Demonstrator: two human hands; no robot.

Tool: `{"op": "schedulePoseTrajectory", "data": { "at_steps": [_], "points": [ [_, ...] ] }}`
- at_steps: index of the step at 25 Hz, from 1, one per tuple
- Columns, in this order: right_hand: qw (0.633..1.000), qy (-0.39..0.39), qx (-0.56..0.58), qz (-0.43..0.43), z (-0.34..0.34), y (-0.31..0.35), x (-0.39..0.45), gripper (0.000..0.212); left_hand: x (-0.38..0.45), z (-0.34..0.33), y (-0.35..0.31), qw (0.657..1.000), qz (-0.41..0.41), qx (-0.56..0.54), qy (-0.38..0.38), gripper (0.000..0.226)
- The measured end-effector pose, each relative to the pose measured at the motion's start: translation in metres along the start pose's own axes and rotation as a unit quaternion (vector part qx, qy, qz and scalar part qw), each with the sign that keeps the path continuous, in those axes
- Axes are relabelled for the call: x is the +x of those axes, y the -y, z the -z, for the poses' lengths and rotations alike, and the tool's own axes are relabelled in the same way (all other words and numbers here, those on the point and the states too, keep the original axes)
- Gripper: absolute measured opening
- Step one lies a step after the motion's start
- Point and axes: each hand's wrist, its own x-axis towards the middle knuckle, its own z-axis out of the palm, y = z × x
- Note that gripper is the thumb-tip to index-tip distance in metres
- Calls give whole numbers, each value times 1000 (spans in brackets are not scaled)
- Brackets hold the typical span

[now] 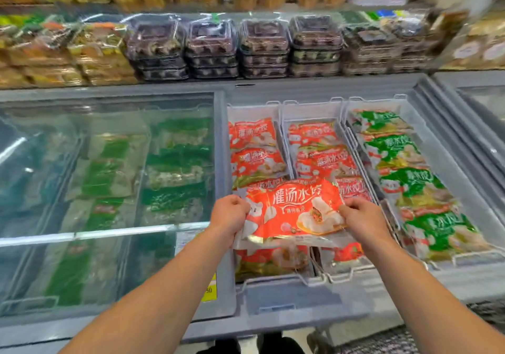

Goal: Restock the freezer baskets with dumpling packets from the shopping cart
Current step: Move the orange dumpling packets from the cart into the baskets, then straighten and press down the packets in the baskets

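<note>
left hand (228, 215) and right hand (362, 218) both curled tight on red dumpling packet (293, 211), above left basket (273, 275).

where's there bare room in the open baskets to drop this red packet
The left hand and right hand grip the red packet. Bare room shows at the far ends of the left basket and middle basket, between their back walls and the first packets. The green basket is crowded end to end.
</note>
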Motion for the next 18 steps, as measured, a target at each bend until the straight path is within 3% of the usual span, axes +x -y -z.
{"op": "schedulePoseTrajectory", "data": {
  "at_steps": [5,11,15,18],
  "points": [
    [997,54,-48,-12,-21,3,59,8,50,-22,-7,996,11,76,-53,12],
    [993,92,-74,28,-40,12,130,8,93,-50,-40,969,5,214,-120,18],
    [965,246,-94,15,-55,32,151,16,104,-43,-61,940,2,295,-170,23],
    [904,399,-149,-34,-61,42,155,53,95,-46,-63,927,-53,322,-185,18]
  ]
}}
